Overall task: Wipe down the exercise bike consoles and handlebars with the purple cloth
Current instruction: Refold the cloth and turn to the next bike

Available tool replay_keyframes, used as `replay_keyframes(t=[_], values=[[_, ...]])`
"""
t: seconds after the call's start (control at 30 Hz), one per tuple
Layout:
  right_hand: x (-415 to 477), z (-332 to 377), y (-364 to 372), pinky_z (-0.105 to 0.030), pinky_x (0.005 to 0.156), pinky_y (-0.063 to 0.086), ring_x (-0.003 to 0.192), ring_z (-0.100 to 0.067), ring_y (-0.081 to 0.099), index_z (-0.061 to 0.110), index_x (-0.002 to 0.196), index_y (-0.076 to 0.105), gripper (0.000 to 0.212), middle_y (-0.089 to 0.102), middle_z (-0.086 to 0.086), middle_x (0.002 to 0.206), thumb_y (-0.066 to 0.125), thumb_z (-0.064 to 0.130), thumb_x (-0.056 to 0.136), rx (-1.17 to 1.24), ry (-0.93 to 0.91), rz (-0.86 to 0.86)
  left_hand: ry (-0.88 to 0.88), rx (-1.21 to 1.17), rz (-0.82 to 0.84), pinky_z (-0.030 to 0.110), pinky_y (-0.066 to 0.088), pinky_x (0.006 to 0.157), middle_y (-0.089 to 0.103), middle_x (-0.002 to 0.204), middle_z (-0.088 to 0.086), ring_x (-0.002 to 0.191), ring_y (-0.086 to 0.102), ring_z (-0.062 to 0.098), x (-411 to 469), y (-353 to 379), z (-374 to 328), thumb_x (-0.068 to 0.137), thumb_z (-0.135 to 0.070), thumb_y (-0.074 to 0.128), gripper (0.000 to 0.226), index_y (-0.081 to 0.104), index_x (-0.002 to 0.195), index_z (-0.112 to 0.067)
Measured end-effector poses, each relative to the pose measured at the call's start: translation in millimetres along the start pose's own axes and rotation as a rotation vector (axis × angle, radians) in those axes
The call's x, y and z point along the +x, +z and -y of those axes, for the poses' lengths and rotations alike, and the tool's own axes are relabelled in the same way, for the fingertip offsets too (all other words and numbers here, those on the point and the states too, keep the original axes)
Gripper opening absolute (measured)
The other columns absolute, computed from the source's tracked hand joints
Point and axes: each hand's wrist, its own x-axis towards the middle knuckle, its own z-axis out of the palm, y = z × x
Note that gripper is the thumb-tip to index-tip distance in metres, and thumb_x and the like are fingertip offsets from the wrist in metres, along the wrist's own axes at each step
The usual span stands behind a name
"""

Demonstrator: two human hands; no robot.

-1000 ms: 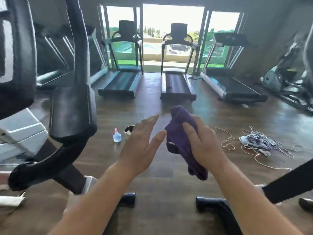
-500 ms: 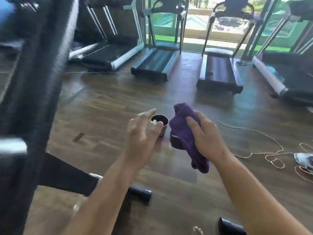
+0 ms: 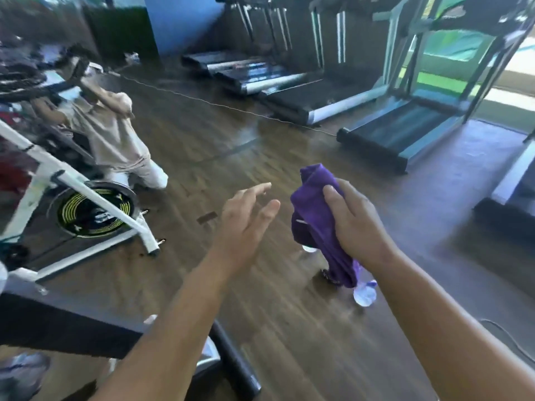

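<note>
The purple cloth (image 3: 314, 215) is bunched up and hangs from my right hand (image 3: 357, 224), which grips it in mid-air over the wooden floor. Just to its left, my left hand (image 3: 246, 224) is held out with fingers spread, holding nothing and not touching the cloth. A white-framed exercise bike (image 3: 86, 209) with a black and yellow flywheel stands at the left. Its handlebars and console are blurred at the upper left edge.
A person in a beige top (image 3: 113, 140) crouches behind the bike. Several treadmills (image 3: 399, 131) line the far right side. A clear spray bottle (image 3: 364, 293) lies on the floor under the cloth. A cable (image 3: 231, 107) runs across the floor. A dark bike base (image 3: 231, 363) sits near my feet.
My view has swung left: the treadmills slid to the right and the white bike and crouching person came into sight. Both hands keep the same pose, cloth still held.
</note>
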Motion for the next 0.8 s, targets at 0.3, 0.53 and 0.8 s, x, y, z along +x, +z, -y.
replay_keyframes(t=[0.3,0.53,0.8], values=[[170.3,-16.1,67.4,-0.022,0.073,0.047,0.082,-0.008,0.064,0.032,0.116,0.067,0.025,0.073,0.006,0.092,0.043,0.038,0.110,0.065,-0.109,0.229,-0.078,-0.003,-0.200,0.045,0.043,0.111,0.059,0.131,-0.020,0.131,0.050,0.003,130.7,2.2,60.7,0.092,-0.059,0.049,0.049,0.059,0.135,-0.037],[290.6,15.1,155.2,-0.015,0.068,0.046,0.075,-0.002,0.064,0.034,0.111,0.068,0.026,0.073,0.012,0.085,0.043,0.039,0.109,0.150,-0.178,0.437,-0.107,0.187,-0.362,0.042,0.038,0.114,0.058,0.134,-0.015,0.133,0.048,0.005,220.5,-60.9,101.1,0.093,-0.062,0.041,0.058,0.056,0.138,-0.029],[424.7,73.0,284.1,-0.031,0.069,0.044,0.067,-0.007,0.052,0.023,0.086,0.059,0.033,0.059,0.016,0.069,0.041,0.035,0.111,0.258,-0.414,0.759,-0.208,0.351,-0.709,0.038,0.038,0.113,0.059,0.134,-0.014,0.131,0.048,0.002,294.4,-152.4,142.4,0.097,-0.056,0.043,0.052,0.057,0.138,-0.028]])
